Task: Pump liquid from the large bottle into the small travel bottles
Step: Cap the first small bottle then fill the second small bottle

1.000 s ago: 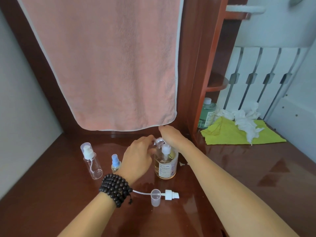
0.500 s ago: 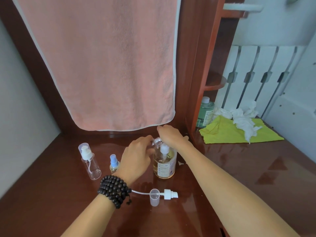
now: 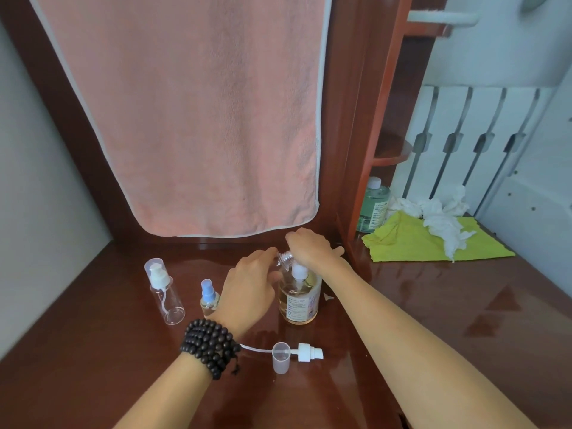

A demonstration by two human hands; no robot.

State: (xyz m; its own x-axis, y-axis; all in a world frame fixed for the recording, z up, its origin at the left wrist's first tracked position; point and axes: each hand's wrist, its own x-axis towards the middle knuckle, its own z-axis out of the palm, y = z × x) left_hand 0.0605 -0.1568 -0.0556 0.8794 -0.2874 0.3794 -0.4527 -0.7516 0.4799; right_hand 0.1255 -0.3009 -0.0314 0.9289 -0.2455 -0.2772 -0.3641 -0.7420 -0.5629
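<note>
A: Entry, head view. Big bottle (image 3: 299,300): clear, round-shouldered, amber liquid, pale label, white pump on top. It stands upright on the glossy red-brown bench (image 3: 433,320), mid-bench.

B: Hands?

A: Right hand (image 3: 312,247) sits over the pump head, fingers curled down on it. Left hand (image 3: 247,289) has its fingers wrapped round a small clear bottle (image 3: 285,258), tipped with its ribbed neck at the pump. Dark bead bracelet (image 3: 210,345) on the left wrist.

B: Is the spout inside the neck?

A: Cannot tell; the hands cover it.

B: Other travel bottles?

A: Left of the hands: a clear cylinder (image 3: 164,297) with white pump and domed cap, upright; just right of it a smaller spray bottle (image 3: 209,298) with a blue top. Nearer the bench's front edge lie a loose white pump (image 3: 306,352) with thin tube and a frosted cap (image 3: 281,357) on its side, touching.

B: Room?

A: Open bench right of the big bottle. Pink terry towel (image 3: 192,119) hangs behind. Far right: yellow cloth (image 3: 411,243), crumpled white tissue (image 3: 439,218), green bottle (image 3: 373,205).
</note>
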